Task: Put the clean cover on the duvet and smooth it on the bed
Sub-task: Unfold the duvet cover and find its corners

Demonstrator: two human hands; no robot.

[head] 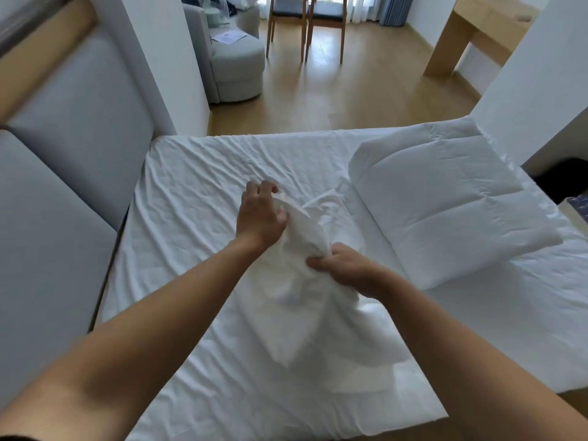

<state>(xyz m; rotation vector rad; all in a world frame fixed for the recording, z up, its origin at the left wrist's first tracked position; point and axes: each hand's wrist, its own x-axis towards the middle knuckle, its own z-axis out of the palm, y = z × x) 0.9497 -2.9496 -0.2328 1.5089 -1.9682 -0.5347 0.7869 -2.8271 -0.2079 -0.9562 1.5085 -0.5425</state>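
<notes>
One bed [191, 186], one folded duvet [445, 202], one bunched cover [305, 281], two hands: left hand [259, 218], right hand [345, 270]; two wooden chairs [288, 12] and one grey armchair [235, 65] at top.

White-sheeted bed [197, 173] — folded duvet [445, 211] at right, bunched cover [305, 300] mid-bed

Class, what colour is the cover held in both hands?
Plain white: the cover shows best in the head view.
</notes>
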